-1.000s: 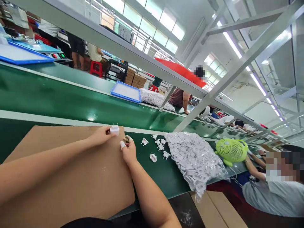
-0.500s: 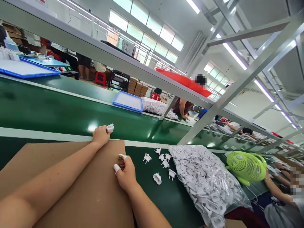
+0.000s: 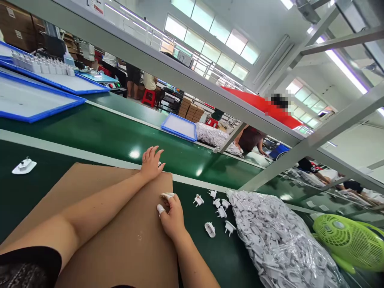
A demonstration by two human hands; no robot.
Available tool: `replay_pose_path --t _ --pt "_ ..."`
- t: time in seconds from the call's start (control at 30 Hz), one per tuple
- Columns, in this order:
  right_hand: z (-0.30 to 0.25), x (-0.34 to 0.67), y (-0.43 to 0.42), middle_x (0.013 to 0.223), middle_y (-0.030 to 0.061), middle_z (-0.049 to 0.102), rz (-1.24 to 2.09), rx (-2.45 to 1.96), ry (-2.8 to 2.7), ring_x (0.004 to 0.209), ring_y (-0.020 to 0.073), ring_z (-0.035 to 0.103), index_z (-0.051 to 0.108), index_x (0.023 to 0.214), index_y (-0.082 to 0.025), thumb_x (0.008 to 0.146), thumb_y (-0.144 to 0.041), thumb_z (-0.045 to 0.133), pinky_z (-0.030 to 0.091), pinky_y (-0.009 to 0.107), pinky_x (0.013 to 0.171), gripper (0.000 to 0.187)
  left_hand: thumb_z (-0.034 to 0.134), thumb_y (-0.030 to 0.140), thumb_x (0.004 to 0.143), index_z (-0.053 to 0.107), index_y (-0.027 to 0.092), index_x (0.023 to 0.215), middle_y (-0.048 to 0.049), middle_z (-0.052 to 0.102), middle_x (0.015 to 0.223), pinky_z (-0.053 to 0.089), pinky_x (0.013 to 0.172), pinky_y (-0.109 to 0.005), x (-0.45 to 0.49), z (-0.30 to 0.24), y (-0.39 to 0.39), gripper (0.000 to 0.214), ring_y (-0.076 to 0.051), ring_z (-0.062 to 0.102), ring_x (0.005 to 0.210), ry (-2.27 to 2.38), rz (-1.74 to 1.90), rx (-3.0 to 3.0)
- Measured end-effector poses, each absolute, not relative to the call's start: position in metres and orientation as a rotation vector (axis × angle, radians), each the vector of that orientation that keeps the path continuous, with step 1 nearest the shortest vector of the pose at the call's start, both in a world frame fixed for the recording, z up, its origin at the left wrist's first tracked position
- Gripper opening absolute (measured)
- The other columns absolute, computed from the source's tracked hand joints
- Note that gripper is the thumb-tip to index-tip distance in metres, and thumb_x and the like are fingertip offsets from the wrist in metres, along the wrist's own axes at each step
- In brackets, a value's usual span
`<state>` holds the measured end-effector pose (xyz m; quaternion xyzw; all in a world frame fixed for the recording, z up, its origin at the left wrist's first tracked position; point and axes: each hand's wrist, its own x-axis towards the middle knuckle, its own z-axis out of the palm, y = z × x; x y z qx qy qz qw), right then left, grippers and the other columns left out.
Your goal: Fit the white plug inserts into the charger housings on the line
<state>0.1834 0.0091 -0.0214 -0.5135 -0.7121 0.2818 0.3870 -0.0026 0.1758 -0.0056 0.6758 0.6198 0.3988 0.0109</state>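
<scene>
My left hand (image 3: 151, 164) reaches over the far edge of the cardboard sheet (image 3: 126, 232), its fingers spread at the green conveyor belt. A small part of a white plug piece (image 3: 159, 164) shows beside its thumb; the rest is hidden. Above the right side of the cardboard is my right hand (image 3: 173, 216), with white covers on its thumb and a fingertip. Its thumb and fingers are curled but apart, and nothing shows between them. Several white plug pieces with pins (image 3: 222, 212) lie to its right on the green table, one of them a hollow oval piece (image 3: 210, 229).
A clear bag of white plastic parts (image 3: 279, 236) lies at the right, beside a green fan (image 3: 349, 240). A white plate with pins (image 3: 24, 165) sits at the left. Blue-rimmed trays (image 3: 179, 126) stand across the belt (image 3: 102, 134). A metal frame crosses overhead.
My left hand has opened from its grip on the white plug piece. The view has swung left, bringing more trays and the white plate into sight. My right hand keeps its pose.
</scene>
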Motion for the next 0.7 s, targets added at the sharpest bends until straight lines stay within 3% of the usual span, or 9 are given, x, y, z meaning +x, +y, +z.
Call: replay_pose_path --t 0.1,0.17,0.27,0.4,0.7 --pt "-0.021 0.184 0.009 0.125 0.0106 0.071 0.709 -1.301 -1.832 0.118 0.0279 0.069 0.076 0.126 -0.024 0.083 -0.012 0.068 0.058 0.045 0.108 0.046 0.065 0.031 0.094 0.071 0.019 0.131 -0.0199 0.062 0.147 0.04 0.12 -0.059 -0.011 -0.012 0.186 0.039 -0.041 0.048 0.145 1.939 1.106 2.047" --pt "-0.02 0.185 0.009 0.125 0.011 0.071 0.708 -1.282 -1.85 0.12 0.0278 0.069 0.076 0.126 -0.024 0.083 -0.011 0.067 0.057 0.045 0.11 0.046 0.065 0.035 0.099 0.072 0.017 0.124 -0.019 0.068 0.134 0.043 0.118 -0.057 -0.015 -0.015 0.192 0.032 -0.038 0.052 0.139 1.949 1.034 2.003" --pt "-0.02 0.187 0.009 0.129 0.0131 0.07 0.709 -1.273 -1.871 0.125 0.03 0.067 0.076 0.126 -0.022 0.085 -0.014 0.067 0.056 0.049 0.113 0.044 0.068 0.044 0.101 0.07 0.015 0.128 -0.0179 0.062 0.144 0.037 0.124 -0.059 -0.019 -0.017 0.196 0.04 -0.036 0.048 0.145 1.996 0.952 1.935" --pt "-0.02 0.189 0.009 0.13 0.0146 0.07 0.712 -1.262 -1.87 0.124 0.0309 0.069 0.078 0.124 -0.022 0.087 -0.018 0.065 0.058 0.05 0.111 0.04 0.078 0.051 0.095 0.065 0.015 0.139 -0.0181 0.047 0.161 0.031 0.127 -0.066 -0.022 -0.014 0.193 0.058 -0.041 0.039 0.152 2.086 0.852 1.798" --pt "-0.036 0.199 0.013 0.127 0.0127 0.074 0.721 -1.215 -1.848 0.121 0.0329 0.074 0.083 0.117 -0.031 0.089 -0.033 0.07 0.061 0.05 0.111 0.031 0.066 0.044 0.107 0.066 0.02 0.138 -0.0154 0.062 0.144 0.058 0.108 -0.049 -0.041 -0.002 0.192 0.039 -0.027 0.065 0.124 2.052 1.005 1.656"
